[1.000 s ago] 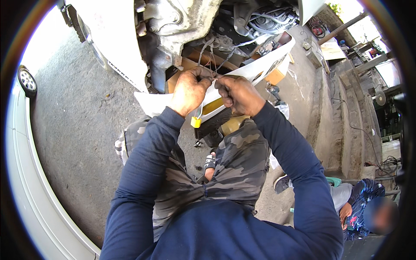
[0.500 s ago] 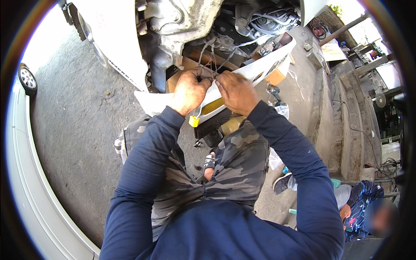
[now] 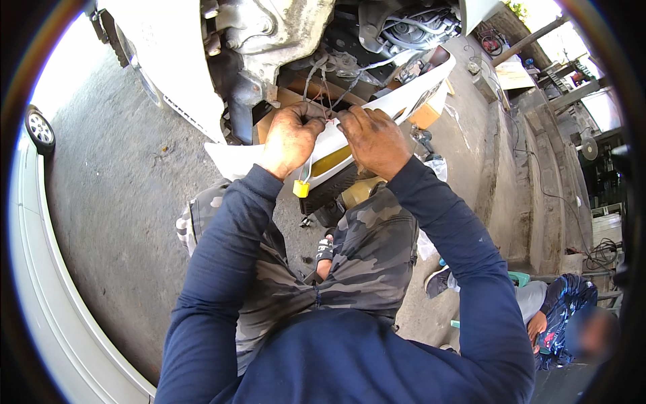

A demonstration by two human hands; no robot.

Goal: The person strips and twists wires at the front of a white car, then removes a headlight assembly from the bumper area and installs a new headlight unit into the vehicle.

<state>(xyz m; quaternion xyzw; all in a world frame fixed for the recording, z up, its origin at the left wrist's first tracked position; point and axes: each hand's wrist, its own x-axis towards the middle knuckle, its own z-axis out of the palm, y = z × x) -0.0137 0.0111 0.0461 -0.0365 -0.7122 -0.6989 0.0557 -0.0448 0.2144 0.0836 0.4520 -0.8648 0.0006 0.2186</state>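
Observation:
My left hand [image 3: 291,140] is closed in a pinch around thin wires [image 3: 323,91] that hang down from under the vehicle's open front. Facing it, my right hand [image 3: 378,140] is also pinched, with its fingertips at the wire ends between the hands. Reddish and whitish strands show in that small gap; the exact ends are too small to make out. A yellow connector [image 3: 301,188] dangles on wires below my left hand. Both hands are above a white bumper [image 3: 397,101], which lies across in front of my knees.
Metal underbody parts [image 3: 269,60] sit just beyond the hands. A cardboard box [image 3: 424,116] is by the bumper's right end. At the left stands a light-coloured car [image 3: 33,222]. Concrete steps [image 3: 531,182] rise at the right, and another person [image 3: 558,323] sits at lower right.
My fingertips have drawn slightly apart, and the right hand has turned a little, its knuckles facing up more. A bit more of the strands shows between the hands.

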